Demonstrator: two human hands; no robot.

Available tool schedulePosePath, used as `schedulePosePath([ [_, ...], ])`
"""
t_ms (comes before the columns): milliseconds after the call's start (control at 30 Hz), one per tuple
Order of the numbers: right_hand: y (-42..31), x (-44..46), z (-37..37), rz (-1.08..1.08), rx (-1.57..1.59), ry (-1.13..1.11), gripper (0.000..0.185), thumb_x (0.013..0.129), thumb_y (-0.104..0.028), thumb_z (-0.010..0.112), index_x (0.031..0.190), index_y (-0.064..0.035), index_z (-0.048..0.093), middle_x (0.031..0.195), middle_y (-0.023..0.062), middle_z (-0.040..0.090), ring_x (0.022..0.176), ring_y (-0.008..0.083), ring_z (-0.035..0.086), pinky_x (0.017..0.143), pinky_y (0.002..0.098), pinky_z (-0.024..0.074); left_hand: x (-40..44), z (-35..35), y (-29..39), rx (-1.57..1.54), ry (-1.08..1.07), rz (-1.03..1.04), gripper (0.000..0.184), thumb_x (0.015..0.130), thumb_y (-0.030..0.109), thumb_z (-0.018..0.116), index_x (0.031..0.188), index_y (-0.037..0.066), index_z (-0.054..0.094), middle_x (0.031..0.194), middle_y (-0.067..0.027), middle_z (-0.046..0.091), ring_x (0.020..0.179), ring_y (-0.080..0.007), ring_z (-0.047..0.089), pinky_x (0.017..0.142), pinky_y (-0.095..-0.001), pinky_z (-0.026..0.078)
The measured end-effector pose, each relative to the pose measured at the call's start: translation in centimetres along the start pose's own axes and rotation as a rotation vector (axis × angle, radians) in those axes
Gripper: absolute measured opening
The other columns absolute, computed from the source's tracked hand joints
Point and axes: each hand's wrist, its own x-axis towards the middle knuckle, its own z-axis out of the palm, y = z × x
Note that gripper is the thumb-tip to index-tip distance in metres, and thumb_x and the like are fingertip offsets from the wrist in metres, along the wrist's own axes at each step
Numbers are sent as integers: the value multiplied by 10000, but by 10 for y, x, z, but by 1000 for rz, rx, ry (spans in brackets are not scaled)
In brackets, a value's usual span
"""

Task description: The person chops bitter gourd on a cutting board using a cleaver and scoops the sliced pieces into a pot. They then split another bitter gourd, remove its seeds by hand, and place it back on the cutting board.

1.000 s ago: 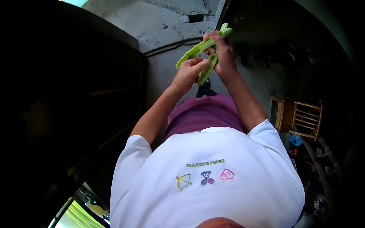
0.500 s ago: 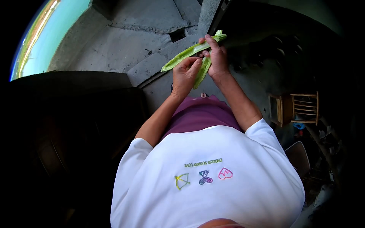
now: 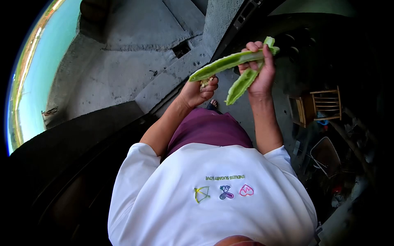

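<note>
My right hand [image 3: 262, 74] is wrapped round two halves of a split bitter melon, holding them crossed near one end. The longer bitter melon half [image 3: 225, 63] points left, its hollowed inside showing. Below it, the other bitter melon half [image 3: 240, 87] hangs down to the left, also with its scooped inner face visible. My left hand [image 3: 196, 92] is closed just under the tip of the longer half, with pale seeds and pulp [image 3: 206, 82] between its fingers. Whether it touches that tip is hard to tell.
A concrete ledge [image 3: 164, 84] and a grey pillar [image 3: 221, 24] stand ahead. To the right are a wooden chair [image 3: 326, 104] and a folding chair [image 3: 326, 156]. Beyond the wall at left lies turquoise water [image 3: 53, 57]. A foot [image 3: 213, 104] shows on the floor.
The right hand has moved right with both halves, and they have spread apart. The left hand has drawn down and left, away from the shorter half, and now shows pale seeds in its fingers.
</note>
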Motion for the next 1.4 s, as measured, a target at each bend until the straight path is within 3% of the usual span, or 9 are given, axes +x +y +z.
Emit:
schedulePosePath([
  [200, -86, -29, -51, -132, 208, -43, 184, 864, -241, 530, 855, -106, 405, 762, -20, 469, 557, 77, 305, 586, 263, 273, -17, -10, 38, -92, -255, 251, 225, 906, 230, 342, 723, 100, 361, 662, -11, 319, 518, -96, 285, 383, -206, 239],
  [400, -101, -61, -130, -212, 205, 332, 194, 896, -253, 492, 850, -65, 472, 827, 5, 517, 476, 47, 386, 572, 225, 414, -4, 0, 113, -169, -435, 388, 294, 929, 261, 374, 695, 84, 357, 693, -24, 327, 541, -112, 310, 425, -243, 253],
  [567, -91, -70, -155, -344, -110, 669, 239, 880, -310, 507, 845, -74, 502, 512, -54, 347, 481, 36, 352, 535, 169, 340, 13, -47, 181, -118, -404, 509, 308, 920, 259, 365, 660, 93, 351, 642, -15, 327, 500, -113, 307, 406, -243, 248],
  [733, -90, -95, -192, -433, -116, 998, 258, 854, -366, 513, 794, -114, 523, 525, -43, 359, 485, 83, 355, 538, 220, 349, -47, -145, 244, -158, 102, 818, 226, 861, 202, 377, 658, 104, 367, 626, -9, 342, 473, -107, 310, 365, -228, 243],
  [967, -61, -139, -171, -573, 14, 1163, 253, 861, -359, 491, 801, -115, 517, 526, -22, 411, 456, 99, 382, 477, 243, 333, -179, -219, 271, -402, 1410, 1125, 213, 787, 204, 374, 583, 167, 328, 468, 36, 272, 350, -101, 190, 313, -247, 120],
  [1033, -45, -127, -138, -624, 48, 1155, 258, 863, -355, 489, 798, -107, 514, 522, -21, 418, 457, 97, 397, 472, 241, 346, -159, -255, 308, -253, 1767, 957, 183, 836, 250, 372, 705, 152, 454, 596, -3, 436, 450, -138, 361, 377, -271, 276],
  [1167, -30, -153, -190, -661, 106, 1114, 254, 865, -340, 490, 796, -96, 508, 526, -13, 423, 458, 93, 409, 484, 244, 362, 70, -183, 434, 291, 1186, 776, 195, 857, 291, 383, 869, 110, 453, 787, -47, 454, 659, -177, 391, 551, -288, 306],
  [1267, -30, -162, -211, -723, 23, 1093, 252, 859, -333, 505, 809, -86, 503, 611, 2, 467, 456, 86, 406, 484, 250, 364, 275, 48, 512, 646, 536, 798, 278, 873, 321, 391, 992, 78, 452, 930, -80, 467, 816, -206, 414, 681, -302, 329],
  [1400, -27, -152, -107, -1040, 70, 1216, 228, 860, -317, 519, 852, -89, 510, 751, 12, 516, 513, 100, 442, 483, 256, 374, 338, 263, 519, 801, 108, 858, 421, 894, 362, 403, 1155, 35, 450, 1122, -124, 485, 1025, -244, 445, 855, -320, 359],
])
